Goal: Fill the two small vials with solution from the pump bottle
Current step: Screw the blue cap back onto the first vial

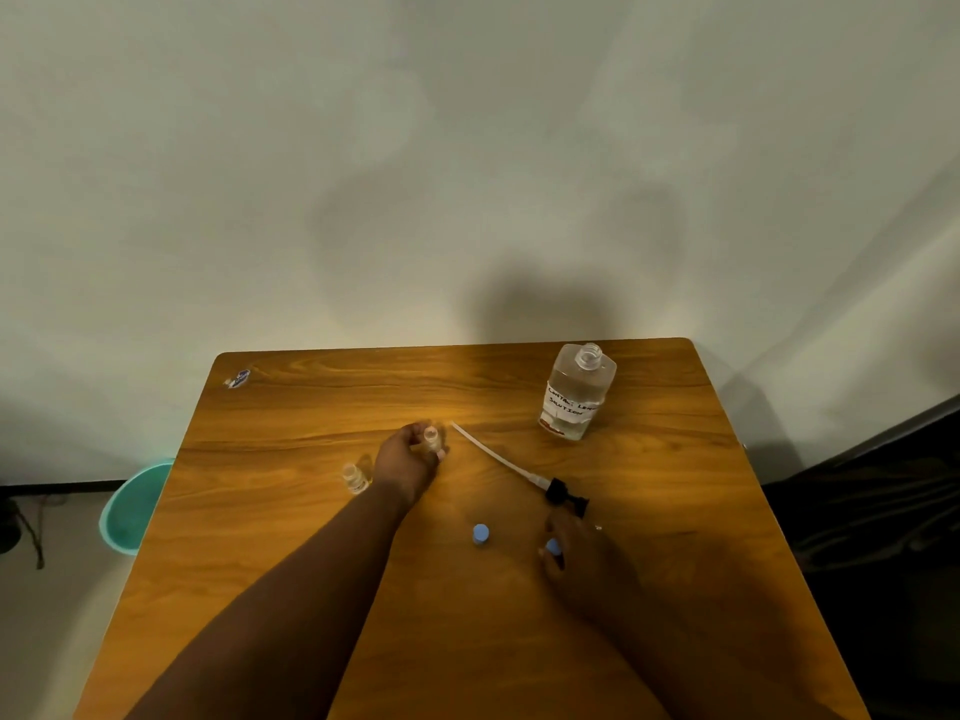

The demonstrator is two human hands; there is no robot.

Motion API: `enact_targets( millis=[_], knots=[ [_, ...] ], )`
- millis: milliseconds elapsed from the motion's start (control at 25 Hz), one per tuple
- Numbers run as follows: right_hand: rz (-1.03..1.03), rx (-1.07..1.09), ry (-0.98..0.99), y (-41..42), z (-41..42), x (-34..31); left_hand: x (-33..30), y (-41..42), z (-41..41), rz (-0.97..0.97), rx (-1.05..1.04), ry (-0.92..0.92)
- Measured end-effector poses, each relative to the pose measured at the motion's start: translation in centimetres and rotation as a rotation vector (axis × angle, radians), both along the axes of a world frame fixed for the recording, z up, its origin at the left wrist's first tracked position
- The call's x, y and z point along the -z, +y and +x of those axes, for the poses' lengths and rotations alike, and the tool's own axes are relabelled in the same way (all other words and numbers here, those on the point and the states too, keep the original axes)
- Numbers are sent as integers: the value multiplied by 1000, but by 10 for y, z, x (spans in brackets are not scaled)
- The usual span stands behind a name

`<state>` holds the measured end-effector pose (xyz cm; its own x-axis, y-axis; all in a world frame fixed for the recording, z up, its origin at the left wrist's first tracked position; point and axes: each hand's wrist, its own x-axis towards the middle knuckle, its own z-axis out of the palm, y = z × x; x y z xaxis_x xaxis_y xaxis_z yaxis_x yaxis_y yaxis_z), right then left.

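A wooden bench (311, 511) stands against a pale wall, a teal bin (137, 504) on the floor past its left edge. The left hand (410, 459) curls its fingers around an uncapped vial (431, 438), upright. The second vial (355, 478) stands just left of that wrist. The pump (519, 467) lies flat between the hands, tube pointing far-left, black head near the right hand (576, 553), whose fingers pinch a blue cap (553, 547). Another cap (481, 533) lies just left. The open bottle (576, 392) stands upright beyond the right hand.
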<state>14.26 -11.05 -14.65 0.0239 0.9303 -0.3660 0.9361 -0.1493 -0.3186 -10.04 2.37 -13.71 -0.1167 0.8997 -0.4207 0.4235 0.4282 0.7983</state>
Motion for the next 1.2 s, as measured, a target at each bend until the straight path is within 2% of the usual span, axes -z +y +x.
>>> enact_targets(
  millis=[160, 320, 400, 440, 520, 680, 920, 1120, 1200],
  knots=[
    [25, -16, -14, 1, 1, 12, 8, 6, 5, 38, -17, 36],
    [41, 38, 36, 0, 2, 4, 4, 3, 4, 54, -30, -2],
    [67, 97, 175, 7, -1, -13, -6, 0, 2, 111, -10, -15],
    [80, 144, 316, 14, -3, -25, -16, -2, 0, 149, 10, -27],
    [138, 225, 632, 34, -10, -71, -48, -3, -4, 249, 66, -24],
    [319, 148, 941, 73, -27, -211, -157, -4, -6, 484, 161, -39],
    [522, -22, 1141, 85, -46, -411, -348, -31, -8, 719, 195, -262],
    [661, -185, 1128, 50, -64, -529, -463, -81, -9, 804, 243, -569],
    [723, -218, 1105, 37, -70, -558, -491, -97, -9, 848, 299, -613]
  ],
)
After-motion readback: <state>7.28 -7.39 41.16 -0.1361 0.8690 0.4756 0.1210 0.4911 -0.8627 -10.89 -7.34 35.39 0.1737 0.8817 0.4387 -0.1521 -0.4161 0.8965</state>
